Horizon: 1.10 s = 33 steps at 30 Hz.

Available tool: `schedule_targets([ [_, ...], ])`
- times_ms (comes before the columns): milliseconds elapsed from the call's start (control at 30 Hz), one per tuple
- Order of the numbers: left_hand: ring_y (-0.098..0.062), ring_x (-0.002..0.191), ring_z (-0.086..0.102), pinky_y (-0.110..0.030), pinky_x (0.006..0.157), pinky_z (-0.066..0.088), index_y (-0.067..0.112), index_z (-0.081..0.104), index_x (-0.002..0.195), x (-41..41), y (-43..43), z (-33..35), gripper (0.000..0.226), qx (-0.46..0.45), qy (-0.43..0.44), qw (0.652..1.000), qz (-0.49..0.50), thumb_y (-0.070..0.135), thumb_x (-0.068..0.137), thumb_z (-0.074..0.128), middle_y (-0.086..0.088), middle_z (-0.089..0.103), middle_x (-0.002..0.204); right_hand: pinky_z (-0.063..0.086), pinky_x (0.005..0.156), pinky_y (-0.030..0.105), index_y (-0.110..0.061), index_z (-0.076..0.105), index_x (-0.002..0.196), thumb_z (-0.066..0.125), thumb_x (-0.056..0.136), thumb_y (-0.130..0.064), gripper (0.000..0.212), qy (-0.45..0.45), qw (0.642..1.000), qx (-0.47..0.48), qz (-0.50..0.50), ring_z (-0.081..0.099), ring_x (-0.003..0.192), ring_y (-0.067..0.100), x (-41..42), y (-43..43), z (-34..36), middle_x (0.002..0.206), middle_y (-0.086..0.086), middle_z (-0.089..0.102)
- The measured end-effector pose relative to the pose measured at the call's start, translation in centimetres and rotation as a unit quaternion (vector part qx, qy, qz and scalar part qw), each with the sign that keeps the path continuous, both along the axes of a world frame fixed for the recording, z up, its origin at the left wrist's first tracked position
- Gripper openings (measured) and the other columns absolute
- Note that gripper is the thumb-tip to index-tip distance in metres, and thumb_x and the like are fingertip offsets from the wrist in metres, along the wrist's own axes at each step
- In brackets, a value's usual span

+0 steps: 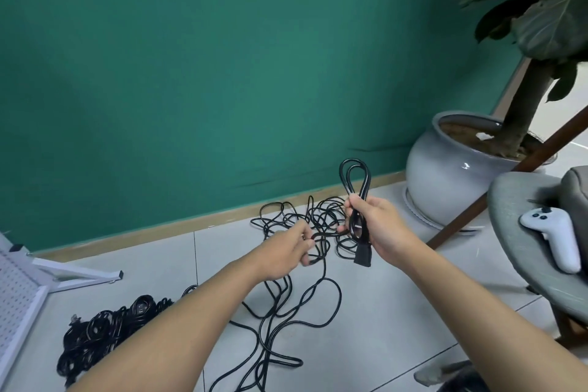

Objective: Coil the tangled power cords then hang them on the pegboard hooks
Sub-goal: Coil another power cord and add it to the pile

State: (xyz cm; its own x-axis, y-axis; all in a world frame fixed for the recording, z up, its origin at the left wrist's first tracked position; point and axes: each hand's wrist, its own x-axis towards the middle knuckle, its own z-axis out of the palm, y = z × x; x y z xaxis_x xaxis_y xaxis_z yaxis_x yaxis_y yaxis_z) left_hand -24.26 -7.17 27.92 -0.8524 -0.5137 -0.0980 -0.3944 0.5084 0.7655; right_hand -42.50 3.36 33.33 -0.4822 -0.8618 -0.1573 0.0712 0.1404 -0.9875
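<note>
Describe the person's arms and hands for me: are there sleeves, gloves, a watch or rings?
The left forearm and right forearm are bare down to the picture's lower edge; no sleeve shows. The left hand and the right hand wear no gloves. No watch, bracelet or ring is visible on the wrists or the fingers that show.

Two hands (286, 251) (381, 226), one looped cord (354, 181), one loose tangle (323, 216), one cord heap (105, 334), one pegboard (16, 289), plant (521, 105), chair (515, 219), controller (560, 239)

Setting: indoor room, a home or studio corner. Evidence: green wall (191, 73), pale tiled floor (397, 312), wooden skirting (159, 229), large plant (525, 25) in glazed pot (445, 175), grey upholstered chair (515, 200) bearing white controller (553, 232), white pegboard (16, 296) on stand.
</note>
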Motion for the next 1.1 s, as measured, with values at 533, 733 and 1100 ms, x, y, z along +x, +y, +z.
schedule_targets([
  [533, -0.005, 0.086, 0.053, -0.035, 0.083, 0.049, 0.023, 0.07, 0.098, 6.0, -2.2, 4.3, 0.021, -0.254, 0.007, 0.966, -0.048, 0.037, 0.105, 0.056, 0.012, 0.065, 0.093, 0.036, 0.059, 0.03, -0.009, 0.065, 0.097, 0.045, 0.107, -0.03, 0.03, 0.408, 0.9, 0.152, 0.034, 0.054, 0.071, 0.023, 1.5, -0.1, 1.3, 0.075, 0.003, 0.06],
  [733, -0.007, 0.078, 0.053, -0.037, 0.076, 0.052, 0.02, 0.074, 0.099, 6.8, -2.1, 5.2, 0.016, -0.323, 0.114, 0.94, 0.005, 0.033, 0.101, 0.064, 0.011, 0.061, 0.093, 0.034, 0.06, 0.029, -0.02, 0.049, 0.077, 0.043, 0.109, -0.035, 0.036, 0.427, 0.871, 0.167, 0.179, 0.048, 0.07, 0.014, 4.8, 0.0, 1.5, 0.072, -0.006, 0.052],
  [1100, -0.014, 0.075, 0.052, -0.04, 0.076, 0.051, 0.019, 0.081, 0.091, 6.3, -4.1, 4.6, 0.013, -0.276, 0.066, 0.953, 0.11, 0.032, 0.088, 0.08, 0.008, 0.061, 0.08, 0.047, 0.075, 0.033, -0.021, 0.062, 0.098, 0.041, 0.097, -0.072, 0.056, 0.424, 0.859, 0.145, 0.248, 0.057, 0.075, 0.014, 6.1, -1.9, 0.9, 0.08, -0.007, 0.063],
])
